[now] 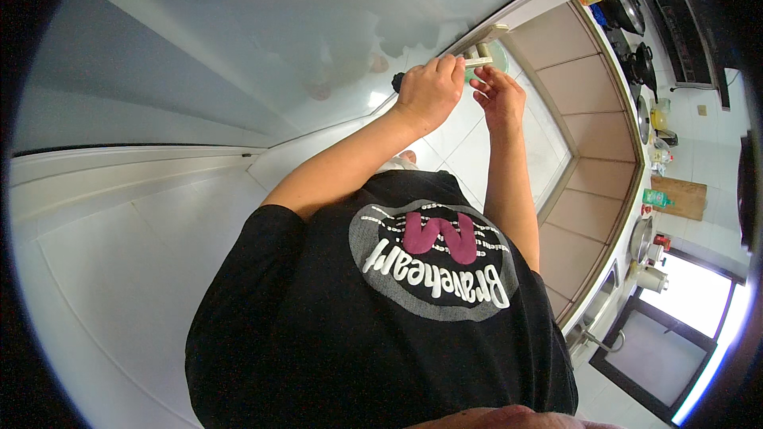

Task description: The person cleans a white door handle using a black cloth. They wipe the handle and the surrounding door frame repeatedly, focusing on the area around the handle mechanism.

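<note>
In front of me is a glossy grey door panel [238,42] with a metal door handle [478,62] near its edge. My left hand [432,86] is at the handle's near end, fingers curled; whether they close around it is hidden by the back of the hand. Just right of the handle, my right hand [499,92] is raised with its fingers apart and slightly bent, holding nothing that shows. A small black object [397,81] sits beside my left hand, partly hidden by it. Behind the handle, a translucent green container [499,58] is partly visible.
White tiles [465,143] cover the floor. Along the right runs a kitchen counter with beige cabinets [596,137]. On it are a black pan [645,65], a wooden cutting board [688,196], a green bottle [656,198], a metal pot [641,239] and a sink [602,298] with a faucet.
</note>
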Motion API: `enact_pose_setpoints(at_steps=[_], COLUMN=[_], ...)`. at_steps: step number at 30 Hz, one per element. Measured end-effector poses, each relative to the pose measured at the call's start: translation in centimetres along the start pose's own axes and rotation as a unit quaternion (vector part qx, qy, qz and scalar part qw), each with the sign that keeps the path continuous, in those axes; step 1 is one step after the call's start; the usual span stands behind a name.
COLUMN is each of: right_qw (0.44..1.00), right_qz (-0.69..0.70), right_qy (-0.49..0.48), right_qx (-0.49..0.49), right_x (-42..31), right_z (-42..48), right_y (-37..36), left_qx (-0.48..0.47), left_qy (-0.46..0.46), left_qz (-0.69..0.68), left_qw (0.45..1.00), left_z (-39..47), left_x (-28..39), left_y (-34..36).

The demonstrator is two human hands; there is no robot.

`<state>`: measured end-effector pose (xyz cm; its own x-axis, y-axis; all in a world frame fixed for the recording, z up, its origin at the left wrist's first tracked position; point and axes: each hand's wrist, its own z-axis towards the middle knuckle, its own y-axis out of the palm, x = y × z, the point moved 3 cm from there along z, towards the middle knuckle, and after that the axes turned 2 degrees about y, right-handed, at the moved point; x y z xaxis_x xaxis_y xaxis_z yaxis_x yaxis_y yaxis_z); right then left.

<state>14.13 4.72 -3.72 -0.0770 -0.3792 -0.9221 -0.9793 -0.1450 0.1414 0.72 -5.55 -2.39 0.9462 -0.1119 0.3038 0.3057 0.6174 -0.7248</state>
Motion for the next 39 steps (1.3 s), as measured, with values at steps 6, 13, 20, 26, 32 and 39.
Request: enact_pose_setpoints(at_steps=[6,13,20,26,32,39], right_qw=[0.98,0.986,0.951,0.975,0.972,0.954], right_qz=[-0.116,-0.146,-0.001,0.02,0.017,-0.125], right_qy=[-0.164,-0.072,-0.096,-0.068,-0.053,-0.065], right_qx=[-0.014,-0.031,-0.294,-0.212,-0.226,-0.263], right_x=[-1.3,-2.5,0.2,0.8,-1.0,-3.0], right_z=[-0.4,-0.2,-3.7,-3.5,-3.1,-1.7], right_y=[0.3,0.0,-1.5,-2.1,-2.9,-1.0], left_qx=[-0.051,-0.049,0.069,0.081,0.055,0.076], left_qy=[-0.031,-0.159,-0.167,-0.15,-0.342,-0.49], left_qz=[-0.03,-0.193,-0.346,-0.285,-0.253,-0.796], left_qw=[0.998,0.967,0.921,0.943,0.903,0.348], left_z=[0.1,1.1,1.8,2.4,-1.0,-3.7], left_x=[0.1,1.4,4.4,3.0,-2.7,-3.2], left_y=[-0.5,-2.7,-1.1,-1.3,-0.2,5.6])
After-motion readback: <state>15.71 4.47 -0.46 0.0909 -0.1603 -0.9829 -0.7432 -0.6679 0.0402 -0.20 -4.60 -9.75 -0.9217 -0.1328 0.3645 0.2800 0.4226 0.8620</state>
